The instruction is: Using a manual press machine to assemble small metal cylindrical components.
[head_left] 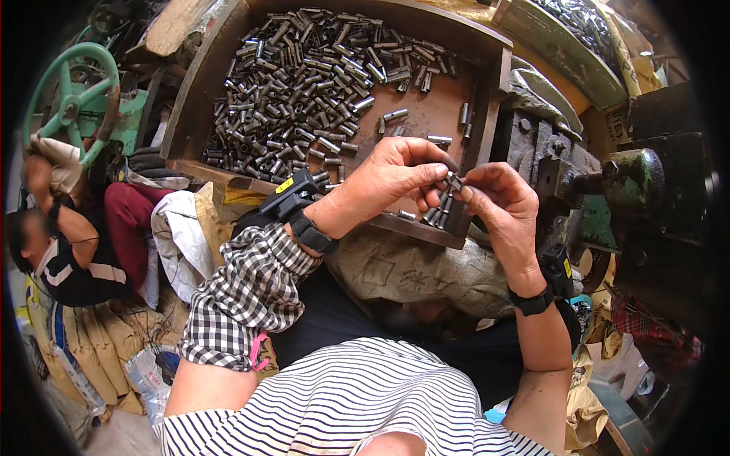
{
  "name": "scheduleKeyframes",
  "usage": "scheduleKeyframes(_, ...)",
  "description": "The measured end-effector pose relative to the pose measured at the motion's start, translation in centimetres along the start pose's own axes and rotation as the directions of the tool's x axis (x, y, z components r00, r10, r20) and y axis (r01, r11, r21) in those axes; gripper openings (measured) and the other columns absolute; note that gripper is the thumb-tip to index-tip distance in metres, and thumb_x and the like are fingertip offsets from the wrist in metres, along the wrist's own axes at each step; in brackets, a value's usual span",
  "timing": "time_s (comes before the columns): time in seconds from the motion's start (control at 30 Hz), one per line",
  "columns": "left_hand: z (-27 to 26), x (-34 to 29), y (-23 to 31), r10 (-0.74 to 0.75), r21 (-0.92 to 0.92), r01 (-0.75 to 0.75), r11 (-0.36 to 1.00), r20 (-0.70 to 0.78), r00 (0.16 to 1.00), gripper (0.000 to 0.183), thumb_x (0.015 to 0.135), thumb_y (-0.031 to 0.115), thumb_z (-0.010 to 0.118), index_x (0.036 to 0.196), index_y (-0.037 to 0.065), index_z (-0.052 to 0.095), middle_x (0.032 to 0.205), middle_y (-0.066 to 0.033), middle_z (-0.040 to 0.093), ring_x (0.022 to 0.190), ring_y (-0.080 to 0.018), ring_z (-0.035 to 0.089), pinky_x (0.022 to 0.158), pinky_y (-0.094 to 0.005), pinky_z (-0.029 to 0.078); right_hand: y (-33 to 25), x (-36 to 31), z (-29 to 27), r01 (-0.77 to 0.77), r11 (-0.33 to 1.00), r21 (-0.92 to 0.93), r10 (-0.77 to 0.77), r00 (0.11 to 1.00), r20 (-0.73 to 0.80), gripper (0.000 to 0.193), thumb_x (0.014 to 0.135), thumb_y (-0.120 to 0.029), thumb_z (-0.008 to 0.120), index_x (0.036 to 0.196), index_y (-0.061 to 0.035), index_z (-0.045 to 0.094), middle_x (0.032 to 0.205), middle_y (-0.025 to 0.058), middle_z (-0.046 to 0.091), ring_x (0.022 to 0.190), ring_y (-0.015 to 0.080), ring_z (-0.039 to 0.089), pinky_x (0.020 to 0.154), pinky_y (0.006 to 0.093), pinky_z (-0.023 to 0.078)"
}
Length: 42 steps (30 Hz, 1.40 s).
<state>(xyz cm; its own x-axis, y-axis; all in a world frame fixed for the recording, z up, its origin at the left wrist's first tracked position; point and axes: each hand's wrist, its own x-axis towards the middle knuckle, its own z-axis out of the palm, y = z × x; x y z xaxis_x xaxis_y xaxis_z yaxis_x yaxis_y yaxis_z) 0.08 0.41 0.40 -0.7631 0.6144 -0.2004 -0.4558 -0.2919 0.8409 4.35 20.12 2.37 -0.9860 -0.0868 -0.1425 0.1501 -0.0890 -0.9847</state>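
Observation:
My left hand [397, 169] and my right hand [503, 199] meet over the near right corner of a wooden tray [190, 99]. Thumbs and fingertips of both pinch a small dark metal sleeve [454, 182] between them; its ends are partly covered by the fingers. Just below the fingertips, several slim metal pins [439, 216] lie in the tray's corner. A large heap of short steel tubes [296, 99] fills the tray's left and far side. A few loose tubes [395, 115] are scattered on the tray floor beyond my left hand.
A dark metal machine [639, 178] with a thick spindle stands close on the right. At far left, a co-worker [76, 235] sits by a green handwheel [70, 106]. Burlap cloth [418, 270] hangs below the tray's front edge, and a second bin [563, 49] stands at the back right.

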Motion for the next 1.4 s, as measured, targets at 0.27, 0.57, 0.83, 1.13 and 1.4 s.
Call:
scheduleKeyframes(0.27,-0.1,0.1,-0.5,0.013,0.070,-0.009,0.997,-0.049,0.999,0.022,0.092,0.013,0.057,0.108,-0.001,0.058,0.081,-0.0026,0.063,0.064,-0.0061,0.061,0.056,-0.0186,0.051,-1.2,0.1,0.2,0.005,1.000,0.001,-0.005,1.000,0.015,0.025,0.084,0.000,0.060,0.108,-0.0010,0.059,0.080,-0.0011,0.060,0.065,0.0042,0.052,0.058,0.0182,0.043)
scheduleKeyframes(0.57,0.7,0.1,-0.5,-0.022,0.045,0.026,0.999,-0.085,0.996,0.021,0.092,0.017,0.057,0.106,0.000,0.058,0.081,-0.0021,0.063,0.060,-0.0046,0.060,0.051,-0.0163,0.048,0.1,0.3,0.1,0.002,0.991,0.133,0.014,0.992,-0.124,0.012,0.088,-0.007,0.062,0.095,0.0008,0.056,0.082,0.0070,0.064,0.070,0.0123,0.066,0.052,0.0186,0.050)
scheduleKeyframes(0.83,0.8,0.1,-0.7,0.004,0.086,0.004,0.996,-0.099,0.995,0.021,0.094,0.020,0.055,0.104,0.001,0.057,0.076,-0.0015,0.062,0.054,-0.0038,0.057,0.045,-0.0146,0.045,0.4,-0.1,0.7,-0.044,0.989,0.143,0.062,0.990,-0.126,0.015,0.088,-0.008,0.062,0.094,0.0023,0.054,0.079,0.0113,0.066,0.067,0.0149,0.067,0.052,0.0200,0.052)
scheduleKeyframes(1.13,1.9,-0.4,-1.2,0.071,0.141,-0.046,0.989,-0.182,0.981,0.022,0.095,0.022,0.054,0.099,0.001,0.057,0.065,-0.0007,0.059,0.048,-0.0034,0.053,0.042,-0.0149,0.041,0.9,-0.6,1.5,-0.064,0.986,0.156,0.084,0.988,-0.131,0.015,0.087,-0.010,0.063,0.088,-0.0004,0.052,0.074,0.0094,0.064,0.057,0.0121,0.064,0.044,0.0179,0.046)
scheduleKeyframes(1.4,0.6,-2.2,1.3,-0.195,0.112,0.163,0.980,0.429,0.882,0.029,0.081,0.009,0.068,0.101,0.002,0.047,0.081,-0.0087,0.064,0.055,-0.0075,0.058,0.041,-0.0179,0.045,0.0,-1.0,0.5,-0.476,0.781,0.404,0.217,0.813,0.540,0.019,0.079,0.000,0.069,0.086,-0.0019,0.051,0.071,0.0112,0.063,0.049,0.0117,0.060,0.036,0.0181,0.043)
